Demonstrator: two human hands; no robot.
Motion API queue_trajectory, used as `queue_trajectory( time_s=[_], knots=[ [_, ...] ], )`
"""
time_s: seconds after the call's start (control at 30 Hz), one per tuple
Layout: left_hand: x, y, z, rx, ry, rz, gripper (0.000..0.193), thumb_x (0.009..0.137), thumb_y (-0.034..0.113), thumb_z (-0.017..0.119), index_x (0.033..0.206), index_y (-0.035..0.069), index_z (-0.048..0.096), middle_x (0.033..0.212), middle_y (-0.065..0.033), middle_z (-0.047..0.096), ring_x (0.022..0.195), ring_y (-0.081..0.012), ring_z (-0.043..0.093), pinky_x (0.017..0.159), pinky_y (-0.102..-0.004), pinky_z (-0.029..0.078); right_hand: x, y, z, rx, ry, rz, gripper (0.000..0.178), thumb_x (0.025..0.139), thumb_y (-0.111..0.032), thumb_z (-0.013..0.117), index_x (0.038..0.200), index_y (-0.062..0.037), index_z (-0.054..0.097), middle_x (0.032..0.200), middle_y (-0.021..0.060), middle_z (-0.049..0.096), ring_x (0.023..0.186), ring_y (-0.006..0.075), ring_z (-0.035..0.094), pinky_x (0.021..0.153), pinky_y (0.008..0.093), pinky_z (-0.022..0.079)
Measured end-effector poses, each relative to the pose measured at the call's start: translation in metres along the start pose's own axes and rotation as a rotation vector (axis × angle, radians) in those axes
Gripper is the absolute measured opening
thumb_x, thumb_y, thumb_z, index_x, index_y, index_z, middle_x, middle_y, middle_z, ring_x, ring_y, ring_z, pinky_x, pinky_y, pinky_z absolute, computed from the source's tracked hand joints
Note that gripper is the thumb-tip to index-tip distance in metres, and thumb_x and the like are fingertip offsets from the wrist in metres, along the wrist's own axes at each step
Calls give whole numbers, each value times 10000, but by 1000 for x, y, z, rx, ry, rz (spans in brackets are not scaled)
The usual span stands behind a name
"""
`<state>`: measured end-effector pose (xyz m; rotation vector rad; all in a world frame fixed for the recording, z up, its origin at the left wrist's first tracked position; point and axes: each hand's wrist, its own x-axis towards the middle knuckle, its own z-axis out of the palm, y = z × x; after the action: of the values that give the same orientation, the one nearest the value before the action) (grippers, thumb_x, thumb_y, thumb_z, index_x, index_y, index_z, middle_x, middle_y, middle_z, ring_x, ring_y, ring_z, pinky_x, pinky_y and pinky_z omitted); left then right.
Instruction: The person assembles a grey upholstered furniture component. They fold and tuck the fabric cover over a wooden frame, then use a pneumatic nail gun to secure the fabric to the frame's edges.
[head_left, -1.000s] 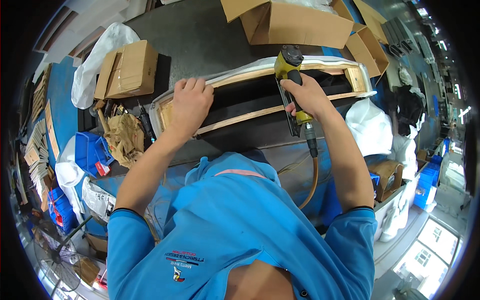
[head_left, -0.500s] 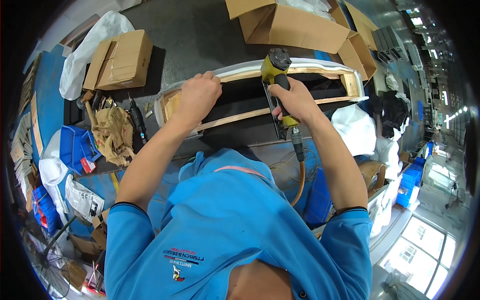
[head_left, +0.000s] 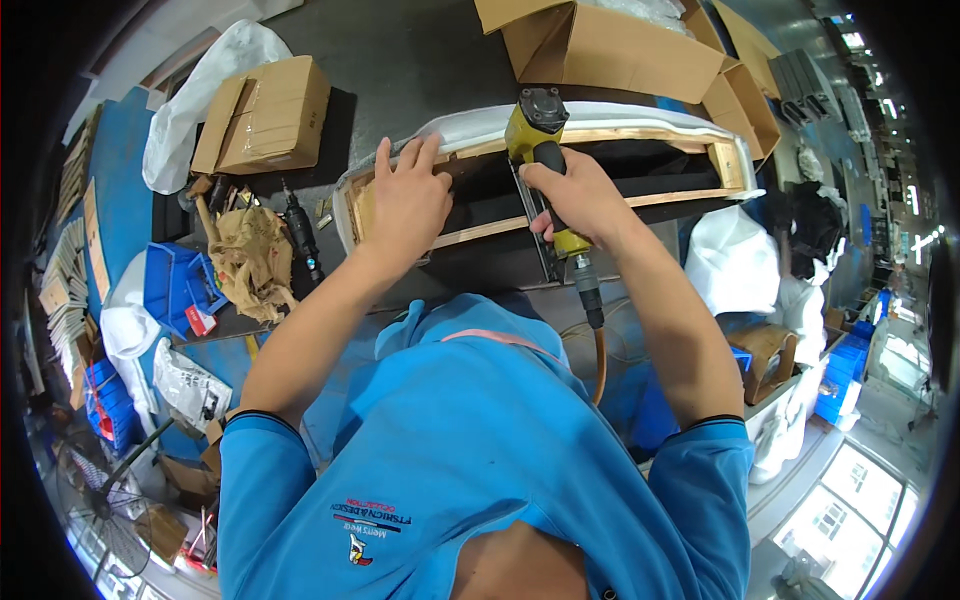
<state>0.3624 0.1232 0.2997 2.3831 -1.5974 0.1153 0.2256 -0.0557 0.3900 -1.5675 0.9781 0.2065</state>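
A long wooden frame (head_left: pixel 490 230) with black cloth inside lies across the dark table in front of me. White fabric (head_left: pixel 610 115) wraps over its far edge. My left hand (head_left: pixel 412 205) rests over the frame's left part, its fingers spread toward the far rail. In my right hand (head_left: pixel 588 198) is a yellow and black pneumatic staple gun (head_left: pixel 537 122), gripped by its handle and held over the middle of the frame. An air hose (head_left: pixel 600 365) runs from the handle's end toward my body. Whether the gun's nose touches the far rail cannot be seen.
Left of the frame lie a black power screwdriver (head_left: pixel 301 232), crumpled brown paper (head_left: pixel 250 255) and a blue bin (head_left: pixel 172 290). A closed cardboard box (head_left: pixel 275 115) stands behind them. An open carton (head_left: pixel 620 55) sits at the far right, and white wrapping (head_left: pixel 733 262) hangs at the right.
My left hand's fingers have uncurled and spread out over the frame. The staple gun has shifted a little left relative to the frame, still in my right hand. The whole view has turned slightly.
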Motion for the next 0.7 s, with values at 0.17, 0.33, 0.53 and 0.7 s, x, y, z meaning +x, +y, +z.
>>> queue_trajectory(
  time_s=[0.17,0.33,0.53,0.7],
  knots=[
    [0,-18,-12,-15,-117,-97,185,867,228,735,954,67,766,1506,-136,531,1384,-305,508,1192,-614,300,-2,-2,-2,-7,-28,-45,374,951,-259,615,1095,86,594,882,147,652,628,233,713,559,347,570],
    [1,1,-6,-44,-19,48,237,873,213,729,1069,78,741,1528,-125,513,1401,-303,494,1206,-598,290,1,0,-7,1,-76,-63,375,958,-265,602,1094,85,595,862,151,669,631,225,714,564,346,568],
    [5,-27,-27,-29,-106,112,219,891,135,708,1103,80,707,1497,-152,539,1356,-337,536,1181,-587,344,-3,0,-12,-16,-87,-76,381,968,-268,595,1101,89,596,824,143,656,630,223,714,591,353,575],
    [4,-22,-38,-146,-20,6,225,885,198,752,1060,68,697,1496,-176,536,1344,-369,544,1161,-586,371,0,0,-12,-42,-104,-72,388,969,-279,600,1102,86,597,825,142,654,632,222,715,587,356,579]
  ],
)
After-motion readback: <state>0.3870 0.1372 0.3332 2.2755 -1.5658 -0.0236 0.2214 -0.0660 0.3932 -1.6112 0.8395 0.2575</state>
